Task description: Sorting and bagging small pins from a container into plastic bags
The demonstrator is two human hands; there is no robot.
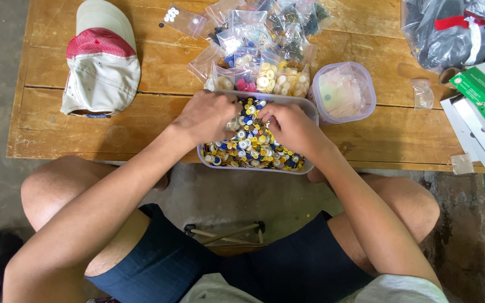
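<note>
The clear plastic tub (308,109) of mixed buttons (252,147) sits at the desk's (85,134) near edge, centre frame, its long axis left to right. Your left hand (206,116) and right hand (290,126) both lie curled over its far half, fingertips meeting among the buttons; whether they pinch one you cannot tell. Bagged buttons (259,47) lie just beyond; a cap (102,62) upper left.

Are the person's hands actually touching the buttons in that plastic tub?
Touching. The head view shows left hand and right hand resting fingers-down in the buttons.
</note>
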